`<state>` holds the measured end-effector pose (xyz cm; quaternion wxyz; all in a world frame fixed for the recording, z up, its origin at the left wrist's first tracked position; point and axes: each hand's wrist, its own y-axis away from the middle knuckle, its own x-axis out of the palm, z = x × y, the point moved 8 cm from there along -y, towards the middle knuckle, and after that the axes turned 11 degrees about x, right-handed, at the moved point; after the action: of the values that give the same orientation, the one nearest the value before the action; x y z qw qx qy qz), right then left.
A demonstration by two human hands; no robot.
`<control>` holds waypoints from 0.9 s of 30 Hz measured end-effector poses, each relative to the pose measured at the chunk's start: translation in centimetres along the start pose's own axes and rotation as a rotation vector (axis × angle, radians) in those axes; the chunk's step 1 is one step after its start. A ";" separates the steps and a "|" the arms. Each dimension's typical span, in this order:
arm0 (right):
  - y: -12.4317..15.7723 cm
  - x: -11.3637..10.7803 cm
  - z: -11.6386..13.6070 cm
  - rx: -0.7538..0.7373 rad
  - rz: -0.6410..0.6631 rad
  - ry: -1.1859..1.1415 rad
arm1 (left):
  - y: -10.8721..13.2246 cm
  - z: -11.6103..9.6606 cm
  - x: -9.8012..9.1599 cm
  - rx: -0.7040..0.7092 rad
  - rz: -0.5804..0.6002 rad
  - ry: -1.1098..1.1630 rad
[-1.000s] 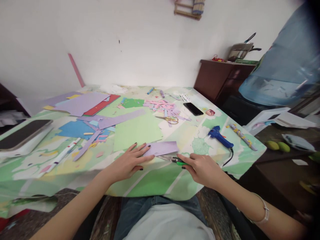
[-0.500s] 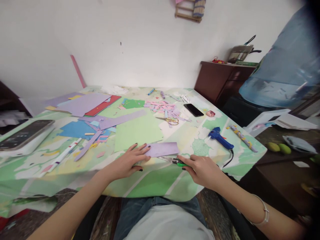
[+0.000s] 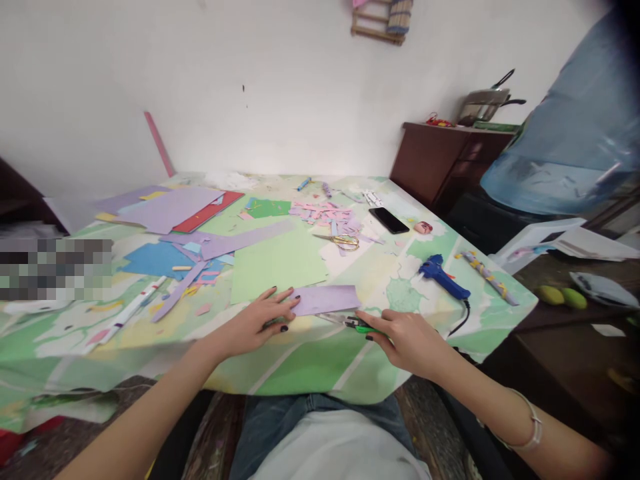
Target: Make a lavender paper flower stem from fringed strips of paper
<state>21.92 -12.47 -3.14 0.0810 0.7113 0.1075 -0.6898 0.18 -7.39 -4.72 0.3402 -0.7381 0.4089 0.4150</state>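
A purple paper strip lies near the table's front edge. On its left end rest the fingertips of my left hand, fingers spread, holding nothing. Fingers of my right hand are wrapped round a green-and-black handled tool, whose thin, pale front part points left just below the strip's lower edge. Whether it touches the paper I cannot tell. Beyond the strip is a light green sheet.
Gold scissors lie near pink paper scraps. To the right are a black phone, a blue glue gun with a cable, and a decorated stick. Purple sheets and blue paper lie left.
The view has shifted very slightly. Both hands, the strip and the tool look nearly the same as before.
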 end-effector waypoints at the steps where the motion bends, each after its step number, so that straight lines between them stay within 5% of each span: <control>1: 0.0 0.0 0.0 0.000 0.000 -0.002 | 0.0 -0.1 0.0 0.000 -0.007 -0.022; 19: -0.6 0.2 1.5 -0.001 -0.019 -0.032 | -0.5 -0.2 -0.2 -0.033 -0.111 -0.224; 25: 0.0 0.7 1.4 0.010 -0.034 -0.018 | -2.8 0.5 -2.5 -0.098 -0.314 -0.251; 27: 0.2 0.8 1.4 0.015 -0.038 -0.010 | -4.3 0.5 -2.5 -0.085 -0.298 -0.255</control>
<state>20.67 -12.94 -4.03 0.0631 0.7062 0.1157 -0.6956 3.01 -4.24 -1.99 0.4155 -0.7456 0.2306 0.4672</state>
